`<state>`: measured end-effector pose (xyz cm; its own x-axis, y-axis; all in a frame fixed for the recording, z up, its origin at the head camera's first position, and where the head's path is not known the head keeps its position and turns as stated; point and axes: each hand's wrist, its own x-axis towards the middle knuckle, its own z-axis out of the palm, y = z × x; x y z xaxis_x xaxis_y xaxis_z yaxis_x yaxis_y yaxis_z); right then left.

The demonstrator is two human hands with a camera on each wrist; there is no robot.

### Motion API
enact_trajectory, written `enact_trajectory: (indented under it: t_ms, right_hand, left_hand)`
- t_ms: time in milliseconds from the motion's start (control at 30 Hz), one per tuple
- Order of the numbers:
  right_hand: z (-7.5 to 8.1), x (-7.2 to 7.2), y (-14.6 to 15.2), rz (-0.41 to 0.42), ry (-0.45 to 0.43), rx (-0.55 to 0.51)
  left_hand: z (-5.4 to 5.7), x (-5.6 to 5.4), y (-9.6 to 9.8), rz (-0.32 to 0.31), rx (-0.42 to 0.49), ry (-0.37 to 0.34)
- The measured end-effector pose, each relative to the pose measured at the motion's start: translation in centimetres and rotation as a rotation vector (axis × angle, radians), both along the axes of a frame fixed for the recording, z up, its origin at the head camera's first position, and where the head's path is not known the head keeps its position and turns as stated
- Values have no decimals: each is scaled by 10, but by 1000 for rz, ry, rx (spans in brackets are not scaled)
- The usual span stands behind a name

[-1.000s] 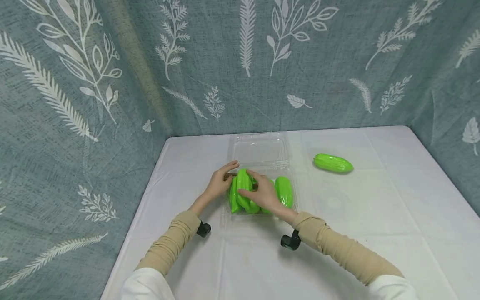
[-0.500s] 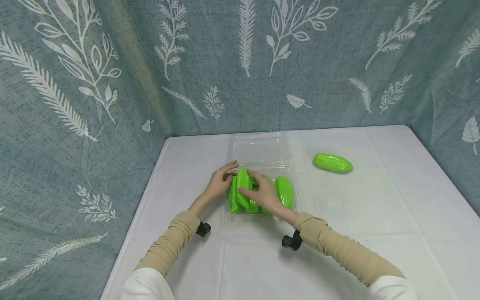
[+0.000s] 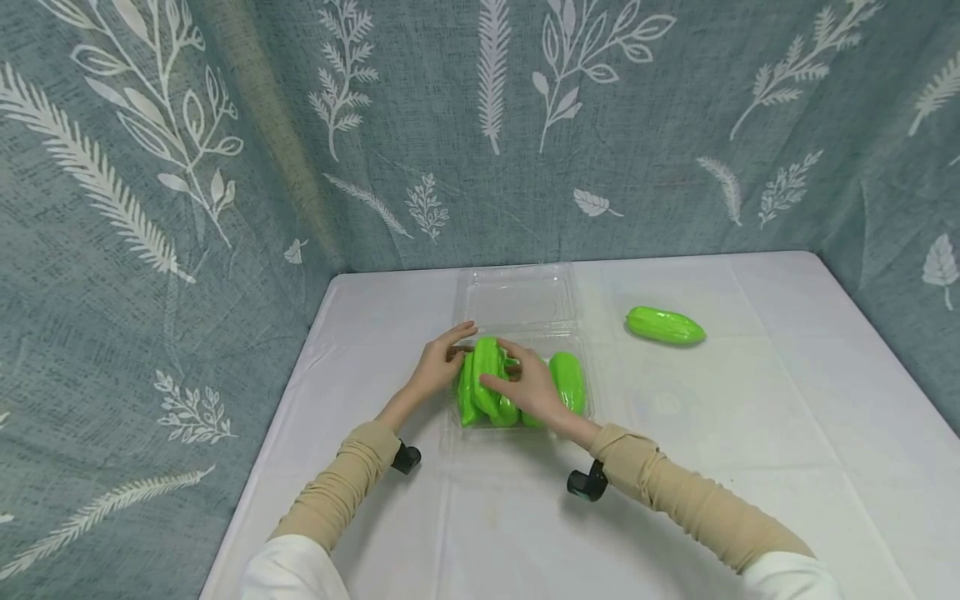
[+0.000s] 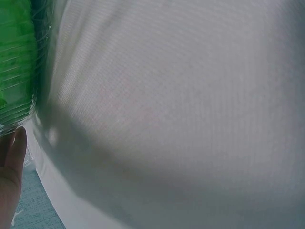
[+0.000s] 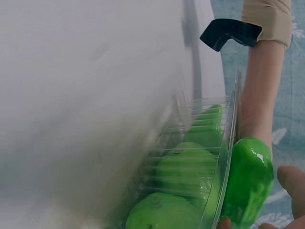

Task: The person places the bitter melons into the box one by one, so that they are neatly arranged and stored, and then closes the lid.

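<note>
A clear plastic clamshell box (image 3: 587, 414) holds several bright green toy cucumbers. One cucumber (image 3: 487, 367) lies on top of the others at the left, rising above the box rim (image 5: 226, 167) in the right wrist view. My right hand (image 3: 531, 390) is over this top cucumber; its thumb (image 5: 293, 186) stands slightly off the cucumber's side. At the box's left wall, my left hand (image 3: 435, 367) rests with its index finger extended. In the left wrist view the left thumb (image 4: 17, 152) is right at the box's corner. Another cucumber (image 3: 567, 383) lies in the right part of the box.
The box's transparent lid (image 3: 517, 296) lies folded back toward the rear edge. A single loose cucumber (image 3: 666, 326) lies on the white-covered table (image 3: 697, 433) at the back right. A grey-green leaf-patterned curtain (image 3: 450, 125) hangs behind and to the left.
My right hand has shifted slightly to the right, its thumb drawing back across the top cucumber. The left hand, box and loose cucumber have stayed in place.
</note>
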<state>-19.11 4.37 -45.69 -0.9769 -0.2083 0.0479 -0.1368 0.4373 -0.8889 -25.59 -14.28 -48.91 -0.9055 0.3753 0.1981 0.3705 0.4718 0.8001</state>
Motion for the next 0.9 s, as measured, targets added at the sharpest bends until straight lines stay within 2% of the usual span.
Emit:
enact_trajectory:
  t_ms: [467,833,900]
  right_hand:
    - [4,-1,9,-24,-2,-15]
    - [6,-4,20,-56,-21,-8]
    - [6,-5,22,-53,-19,-15]
  left_hand:
    - [-2,0,0,0,-6,20]
    - [-4,-2,-1,-4,7,9]
    - [0,1,1,-3,14,10]
